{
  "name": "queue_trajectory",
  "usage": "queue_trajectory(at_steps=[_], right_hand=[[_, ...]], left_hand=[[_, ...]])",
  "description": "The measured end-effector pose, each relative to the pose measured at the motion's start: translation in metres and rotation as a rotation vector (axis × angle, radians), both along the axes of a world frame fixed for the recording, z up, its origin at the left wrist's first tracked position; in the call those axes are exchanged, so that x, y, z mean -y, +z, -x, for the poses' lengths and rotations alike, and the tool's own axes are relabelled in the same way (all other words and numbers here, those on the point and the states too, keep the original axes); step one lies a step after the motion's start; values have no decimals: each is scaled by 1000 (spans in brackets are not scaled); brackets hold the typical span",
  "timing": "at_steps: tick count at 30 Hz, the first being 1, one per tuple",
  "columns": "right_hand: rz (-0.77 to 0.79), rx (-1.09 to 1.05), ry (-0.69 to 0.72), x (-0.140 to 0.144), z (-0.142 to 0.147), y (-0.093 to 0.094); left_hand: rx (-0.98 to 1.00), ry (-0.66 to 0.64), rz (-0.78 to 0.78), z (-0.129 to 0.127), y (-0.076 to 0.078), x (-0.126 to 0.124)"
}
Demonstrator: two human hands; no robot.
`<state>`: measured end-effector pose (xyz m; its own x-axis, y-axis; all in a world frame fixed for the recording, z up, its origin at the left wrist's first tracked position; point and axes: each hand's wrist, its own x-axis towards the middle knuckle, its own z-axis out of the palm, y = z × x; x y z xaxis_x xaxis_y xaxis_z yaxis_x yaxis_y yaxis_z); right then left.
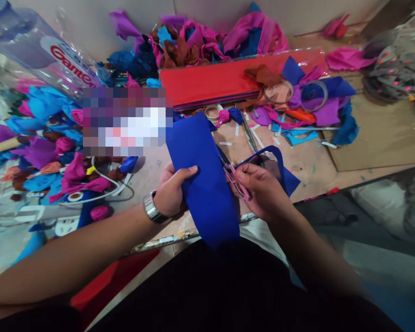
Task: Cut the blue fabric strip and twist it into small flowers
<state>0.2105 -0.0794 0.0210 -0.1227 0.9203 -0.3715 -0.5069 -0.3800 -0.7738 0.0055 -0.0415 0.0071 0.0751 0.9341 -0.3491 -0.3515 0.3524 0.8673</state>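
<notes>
My left grip (171, 191) holds a plain royal-blue paper sheet (202, 184), and my right grip (259, 189) works scissors (235, 180) with pink handles. My wristwatch (151, 208) is silver. A flat red sheet stack (210, 83) lies on the tan surface (311, 161), among crumpled magenta, purple, brown and cyan scraps (200, 41). White slivers (263, 138) speckle the surface.
</notes>
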Motion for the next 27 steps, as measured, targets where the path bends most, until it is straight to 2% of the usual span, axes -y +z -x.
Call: queue_trajectory(at_steps=[16, 27], right_hand=[[25, -14, -32, 1, 12, -4], [114, -43, -97, 5, 14, -9]], left_hand=[[-15, 7, -12, -1, 1, 1], [-7, 10, -2, 0, -2, 1]])
